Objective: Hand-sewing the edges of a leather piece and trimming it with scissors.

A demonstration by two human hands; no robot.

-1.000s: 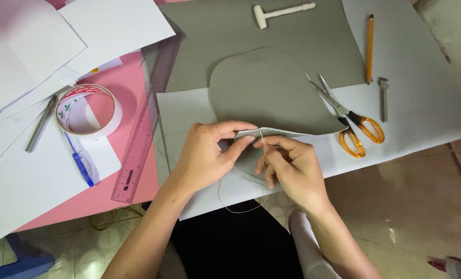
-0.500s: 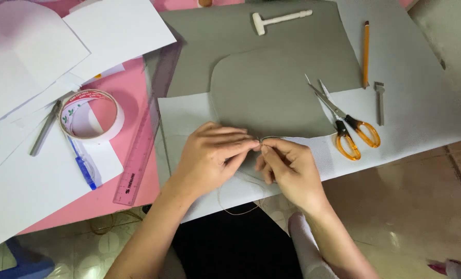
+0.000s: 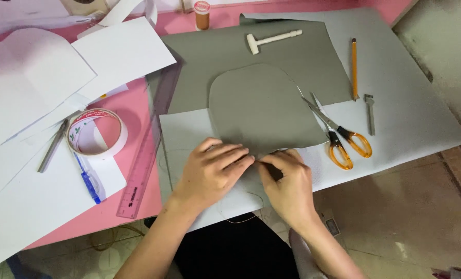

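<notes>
Both hands meet at the near edge of the surface (image 3: 137, 108), the left hand (image 3: 209, 173) flat on the rounded leather piece (image 3: 264, 108), the right hand (image 3: 287, 183) just beside it. Scissors (image 3: 339, 135) lie right of that piece, with a pencil (image 3: 354, 67) and a pronged chisel (image 3: 370, 113) farther right. A small mallet (image 3: 271, 40) lies behind. To the left sit a ruler (image 3: 142, 165), a tape roll (image 3: 97, 132) and a pen (image 3: 88, 181) on paper sheets (image 3: 34, 77).
</notes>
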